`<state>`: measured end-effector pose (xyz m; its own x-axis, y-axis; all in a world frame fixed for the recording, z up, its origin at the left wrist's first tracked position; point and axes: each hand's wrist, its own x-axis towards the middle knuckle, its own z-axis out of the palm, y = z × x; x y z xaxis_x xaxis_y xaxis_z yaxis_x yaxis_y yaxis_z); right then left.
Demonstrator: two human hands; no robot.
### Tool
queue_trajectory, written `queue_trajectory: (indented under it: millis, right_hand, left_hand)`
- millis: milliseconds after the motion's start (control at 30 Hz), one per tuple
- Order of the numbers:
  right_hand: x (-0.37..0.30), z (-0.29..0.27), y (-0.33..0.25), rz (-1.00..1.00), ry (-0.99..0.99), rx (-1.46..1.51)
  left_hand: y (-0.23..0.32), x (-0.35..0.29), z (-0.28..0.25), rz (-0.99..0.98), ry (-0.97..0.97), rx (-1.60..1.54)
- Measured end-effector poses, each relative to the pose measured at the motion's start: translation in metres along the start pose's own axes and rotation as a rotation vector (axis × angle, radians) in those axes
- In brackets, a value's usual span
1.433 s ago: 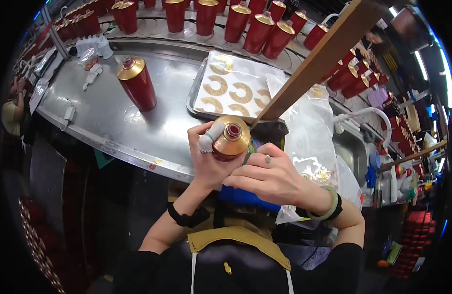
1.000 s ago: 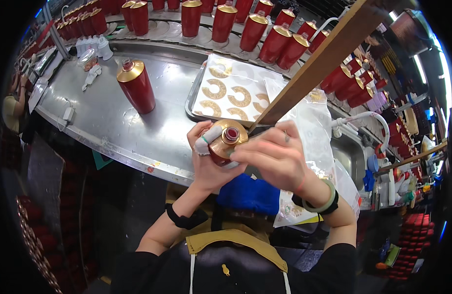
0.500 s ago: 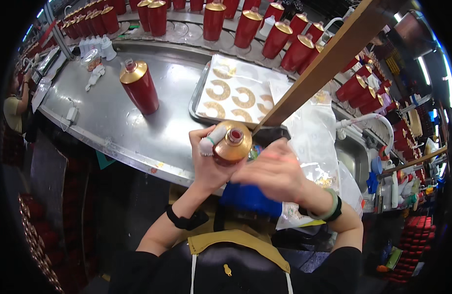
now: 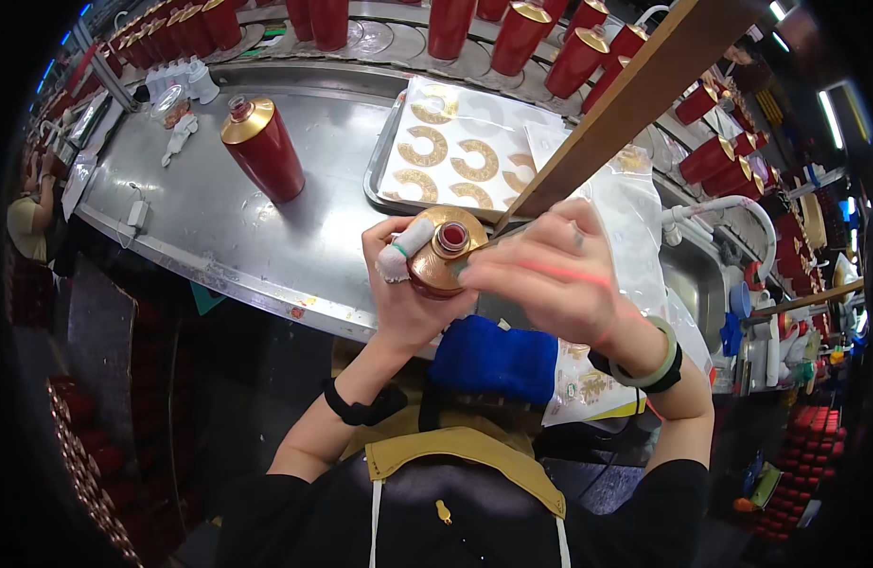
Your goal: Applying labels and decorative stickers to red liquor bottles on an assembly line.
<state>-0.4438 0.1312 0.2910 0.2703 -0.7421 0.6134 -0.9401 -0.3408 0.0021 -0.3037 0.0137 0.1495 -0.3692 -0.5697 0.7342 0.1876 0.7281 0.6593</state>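
My left hand (image 4: 403,308) is wrapped round a red bottle (image 4: 432,276) with a gold shoulder and an uncapped clear neck, its mouth facing up toward me. A white cover with a green band sheathes one finger of that hand, which lies along the shoulder. My right hand (image 4: 559,275), partly blurred, has its fingers pinched together at the right side of the gold shoulder. A small greyish edge shows at those fingertips, too little to name. Left of my hands, another red bottle (image 4: 266,156) with a gold shoulder stands on the metal table (image 4: 209,222).
Beyond the bottle lies a tray (image 4: 372,180) with gold C-shaped labels (image 4: 422,147) on white sheets. A wooden bar (image 4: 626,99) slants across the right. Red bottles line the conveyor (image 4: 361,38) behind. A blue cloth (image 4: 493,360) lies below my hands; a sink (image 4: 696,275) is at right.
My right hand has risen and its fingertips now meet the gold shoulder. The bottle stays in my left hand. More of the blue cloth shows, and the conveyor bottles have shifted in view.
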Motion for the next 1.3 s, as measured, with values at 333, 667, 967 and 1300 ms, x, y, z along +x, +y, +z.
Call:
queue_trajectory:
  millis: [333, 667, 967, 1300]
  right_hand:
    - [-0.003, 0.000, 0.001, 0.003, -0.035, -0.010]
    - [0.005, -0.016, -0.006, 0.120, 0.130, 0.048]
    - [0.002, -0.010, -0.004, 0.149, 0.146, 0.002]
    - [-0.011, 0.021, -0.039, 0.072, -0.100, 0.137]
  left_hand:
    - [0.001, 0.007, -0.012, -0.074, -0.113, -0.105]
    - [-0.004, 0.011, -0.018, -0.262, -0.279, -0.388]
    - [-0.011, 0.014, -0.021, -0.215, -0.289, -0.450]
    - [-0.008, 0.005, 0.000, -0.106, -0.045, -0.129]
